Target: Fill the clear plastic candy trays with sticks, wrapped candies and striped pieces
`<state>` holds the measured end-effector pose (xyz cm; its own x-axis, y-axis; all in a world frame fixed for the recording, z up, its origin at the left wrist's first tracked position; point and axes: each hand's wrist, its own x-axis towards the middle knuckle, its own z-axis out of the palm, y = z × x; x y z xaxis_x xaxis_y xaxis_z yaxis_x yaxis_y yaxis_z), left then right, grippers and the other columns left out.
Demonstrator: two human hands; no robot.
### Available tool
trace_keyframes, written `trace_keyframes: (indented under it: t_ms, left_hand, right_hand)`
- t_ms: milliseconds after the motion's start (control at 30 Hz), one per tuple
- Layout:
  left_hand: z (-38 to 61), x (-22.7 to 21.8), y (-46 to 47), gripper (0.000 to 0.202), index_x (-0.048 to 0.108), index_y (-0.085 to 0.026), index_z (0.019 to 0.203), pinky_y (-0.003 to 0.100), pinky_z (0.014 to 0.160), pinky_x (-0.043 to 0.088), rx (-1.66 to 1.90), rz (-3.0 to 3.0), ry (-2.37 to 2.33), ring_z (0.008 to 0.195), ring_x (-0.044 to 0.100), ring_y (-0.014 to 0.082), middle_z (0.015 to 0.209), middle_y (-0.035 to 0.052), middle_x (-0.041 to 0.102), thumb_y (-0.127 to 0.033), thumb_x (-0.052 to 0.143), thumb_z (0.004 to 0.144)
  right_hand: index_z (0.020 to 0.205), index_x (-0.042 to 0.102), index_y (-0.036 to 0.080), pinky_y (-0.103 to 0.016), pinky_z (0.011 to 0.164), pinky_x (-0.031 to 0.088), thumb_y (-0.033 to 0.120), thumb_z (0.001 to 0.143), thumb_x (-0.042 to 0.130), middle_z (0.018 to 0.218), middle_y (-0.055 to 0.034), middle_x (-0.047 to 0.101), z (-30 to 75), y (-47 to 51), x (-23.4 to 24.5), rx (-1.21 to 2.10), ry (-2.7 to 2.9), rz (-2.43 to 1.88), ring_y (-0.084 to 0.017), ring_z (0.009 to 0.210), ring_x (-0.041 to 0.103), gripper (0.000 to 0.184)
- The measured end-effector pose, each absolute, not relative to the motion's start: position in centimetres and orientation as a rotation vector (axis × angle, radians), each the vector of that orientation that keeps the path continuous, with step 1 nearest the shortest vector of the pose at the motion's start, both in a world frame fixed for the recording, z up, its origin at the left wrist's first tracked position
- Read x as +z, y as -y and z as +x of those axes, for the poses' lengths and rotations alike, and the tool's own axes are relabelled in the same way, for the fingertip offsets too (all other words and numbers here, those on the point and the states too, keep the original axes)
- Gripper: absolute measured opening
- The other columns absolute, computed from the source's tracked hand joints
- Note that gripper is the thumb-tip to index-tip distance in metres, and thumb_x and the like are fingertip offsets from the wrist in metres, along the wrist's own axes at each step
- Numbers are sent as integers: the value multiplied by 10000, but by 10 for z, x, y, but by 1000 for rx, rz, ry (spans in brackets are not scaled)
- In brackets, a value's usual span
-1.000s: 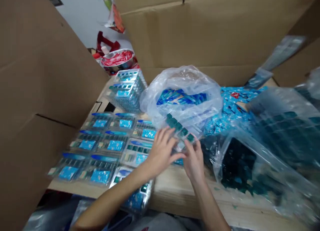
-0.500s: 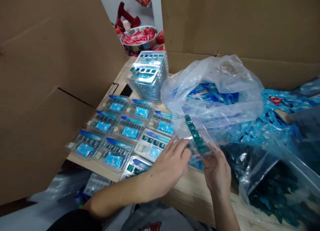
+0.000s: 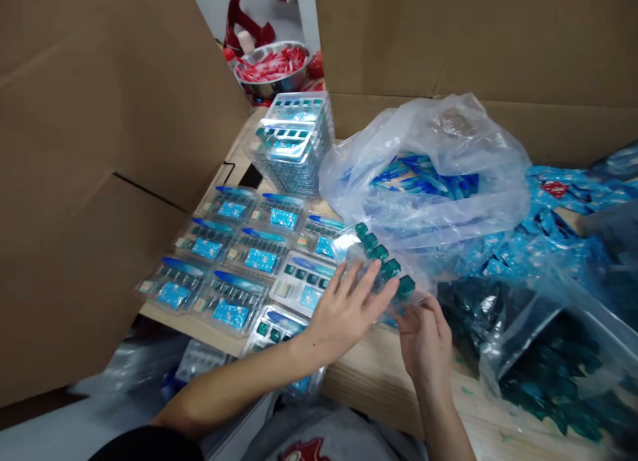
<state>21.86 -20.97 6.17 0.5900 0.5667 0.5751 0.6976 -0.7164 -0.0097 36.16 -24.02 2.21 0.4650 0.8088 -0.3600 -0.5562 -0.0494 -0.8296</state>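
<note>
A clear plastic blister tray (image 3: 349,240) with a row of dark green square pieces (image 3: 380,252) is tilted in front of me. My left hand (image 3: 349,301) lies over it with fingers spread, the fingertips at the row of squares. At the tray's near right corner, my right hand (image 3: 425,328) pinches the edge between thumb and fingers. Left of my hands, filled trays (image 3: 260,252) lie in rows, each with a blue pointed stick and a light blue patterned packet. One filled tray (image 3: 273,329) is partly covered by my left forearm.
Stacked filled trays (image 3: 294,145) stand at the back. Behind my hands, an open plastic bag (image 3: 473,139) holds blue sticks. Blue patterned packets (image 3: 513,248) and a bag of dark green pieces (image 3: 548,374) lie at right. Cardboard walls (image 3: 473,42) enclose the table.
The held tray has turned its face more toward me, showing the green squares more fully. My left fingers have spread out across it, while my right hand stays at its corner.
</note>
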Motion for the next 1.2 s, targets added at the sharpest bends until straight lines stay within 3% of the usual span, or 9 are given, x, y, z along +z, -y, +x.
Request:
trace_keyframes:
  t_ms: [100, 167, 333, 433, 533, 700, 867, 1033, 1200]
  left_hand:
    - [191, 82, 211, 303, 592, -164, 1224, 443, 981, 569, -1090, -2742, 1166, 1145, 672, 251, 1217, 120, 711, -91, 429, 979]
    - [165, 95, 211, 330, 603, -239, 1228, 406, 1013, 561, -1598, -2704, 1534, 1159, 670, 195, 1228, 55, 714, -94, 433, 986]
    - [104, 100, 188, 170, 644, -287, 1095, 333, 810, 646, -2807, -1853, 2245, 923, 753, 176, 1084, -1, 759, -273, 628, 926]
    - [89, 85, 167, 253, 623, -256, 1029, 290, 735, 644, -3068, -1466, 2503, 856, 759, 173, 1036, 3, 764, -260, 752, 811]
    - [92, 70, 150, 327, 550, -239, 1032, 311, 741, 640, -3149, -1182, 2789, 841, 757, 172, 1036, 13, 757, -198, 757, 783]
    - [115, 56, 133, 396, 468, -230, 1173, 368, 836, 620, -3038, -1255, 3055, 855, 755, 170, 988, 30, 744, -115, 654, 842]
    - [128, 38, 123, 509, 334, -244, 1383, 441, 877, 596, -2180, -2079, 3103, 922, 743, 197, 1017, 53, 690, -162, 526, 919]
    - [126, 27, 127, 428, 576, -203, 1232, 552, 1060, 441, -1585, -2264, 2847, 1152, 604, 289, 1143, 96, 594, -181, 678, 817]
    - [132, 26, 132, 386, 594, -156, 1246, 624, 1075, 350, -1085, -2324, 2592, 1223, 514, 366, 1147, 150, 573, -228, 645, 870]
  right_hand:
    - [811, 735, 217, -378, 741, 593, 242, 617, 735, 916, -17, 696, 367, 240, 21, 1132, 248, -1186, -204, 837, 642, 196]
    - [818, 732, 208, -404, 780, 593, 231, 617, 745, 912, -17, 699, 373, 241, 23, 1119, 232, -1197, -216, 878, 653, 203]
    - [833, 734, 216, -446, 754, 621, 243, 616, 768, 963, -35, 713, 386, 249, 38, 1083, 195, -1262, -260, 885, 690, 222]
    - [804, 757, 226, -411, 565, 623, 337, 510, 846, 967, -59, 715, 384, 257, 48, 1232, 114, -1369, -256, 708, 686, 327]
    - [774, 772, 203, -372, 522, 610, 390, 404, 884, 1003, -92, 703, 375, 259, 52, 1450, 39, -1459, -298, 805, 676, 430]
    - [760, 759, 206, -399, 657, 625, 369, 430, 808, 936, -68, 711, 373, 240, 46, 1309, -60, -1454, -287, 903, 659, 371]
    - [712, 718, 205, -454, 786, 609, 253, 547, 620, 772, -10, 675, 390, 213, 45, 988, 37, -1400, -250, 879, 664, 198]
    - [722, 714, 197, -465, 774, 609, 254, 581, 593, 849, -23, 680, 393, 204, 49, 923, 66, -1384, -259, 915, 653, 194]
    - [761, 721, 204, -411, 778, 604, 266, 589, 642, 864, -9, 684, 388, 211, 43, 955, 98, -1348, -247, 935, 652, 199]
